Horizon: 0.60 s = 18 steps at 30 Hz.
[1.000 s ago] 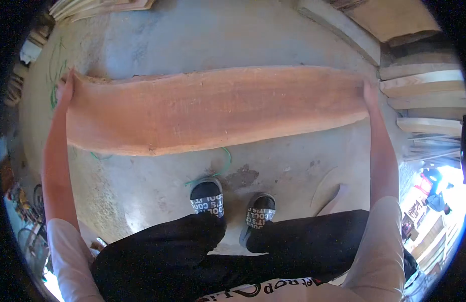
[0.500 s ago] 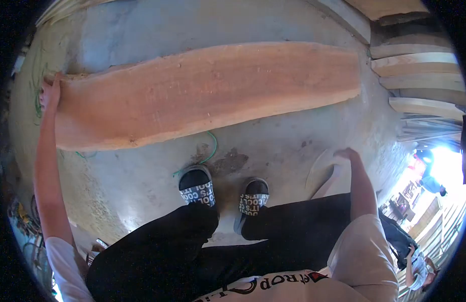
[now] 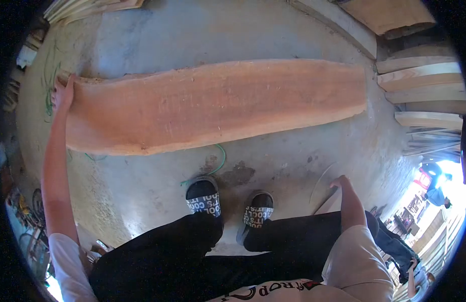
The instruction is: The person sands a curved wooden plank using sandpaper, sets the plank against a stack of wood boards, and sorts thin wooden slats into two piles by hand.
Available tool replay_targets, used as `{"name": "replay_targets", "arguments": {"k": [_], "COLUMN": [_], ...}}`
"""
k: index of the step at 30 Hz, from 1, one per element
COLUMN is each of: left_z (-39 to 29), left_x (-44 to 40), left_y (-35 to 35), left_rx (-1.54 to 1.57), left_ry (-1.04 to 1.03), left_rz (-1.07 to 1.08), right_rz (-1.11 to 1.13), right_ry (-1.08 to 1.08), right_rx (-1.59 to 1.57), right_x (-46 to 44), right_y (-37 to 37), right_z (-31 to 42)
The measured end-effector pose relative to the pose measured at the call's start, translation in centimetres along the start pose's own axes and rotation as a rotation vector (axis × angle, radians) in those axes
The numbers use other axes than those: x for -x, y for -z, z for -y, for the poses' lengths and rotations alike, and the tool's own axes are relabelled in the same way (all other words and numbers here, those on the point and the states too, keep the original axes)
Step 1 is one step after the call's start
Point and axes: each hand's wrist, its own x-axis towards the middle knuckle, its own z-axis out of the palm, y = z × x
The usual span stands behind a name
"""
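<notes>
A long reddish-brown wooden slab (image 3: 218, 108) with uneven edges lies across the floor in front of my feet. My left hand (image 3: 63, 94) grips its left end, thumb toward the top face and fingers over the end. Well apart from the slab, my right hand (image 3: 342, 182) hangs low at the right with its fingers curled in; nothing shows in them. Just below it in view is the end of a pale flat piece (image 3: 327, 204), and whether the two touch I cannot tell.
Boards (image 3: 419, 75) are stacked at the right, and more wood (image 3: 92, 10) is at the upper left. A green cord (image 3: 222, 157) lies between slab and slides. Bicycle-like parts (image 3: 29, 236) are at the far left. Another person (image 3: 419, 274) is at the lower right.
The view has shifted, so the slab appears lower and slightly further right. My right hand has come down nearer the pale piece. My left hand stays on the slab's end.
</notes>
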Motion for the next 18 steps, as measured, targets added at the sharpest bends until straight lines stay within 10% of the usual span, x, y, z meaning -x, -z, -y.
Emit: {"name": "replay_targets", "arguments": {"k": [13, 16, 18], "left_z": [-0.2, 0.3, -0.9], "left_x": [0.7, 0.0, 1.3], "left_y": [1.5, 0.4, 1.7], "left_rx": [0.018, 0.045, 0.021], "left_ry": [-0.050, -0.093, -0.059], "left_rz": [0.027, 0.000, 0.055], "right_rz": [-0.262, -0.224, -0.479], "right_ry": [0.131, -0.205, 0.182], "right_rx": [0.090, -0.359, 0.570], "right_x": [-3.1, -4.9, -4.4], "right_y": [-4.3, -3.4, -0.8], "right_z": [-3.1, -6.5, -9.8]}}
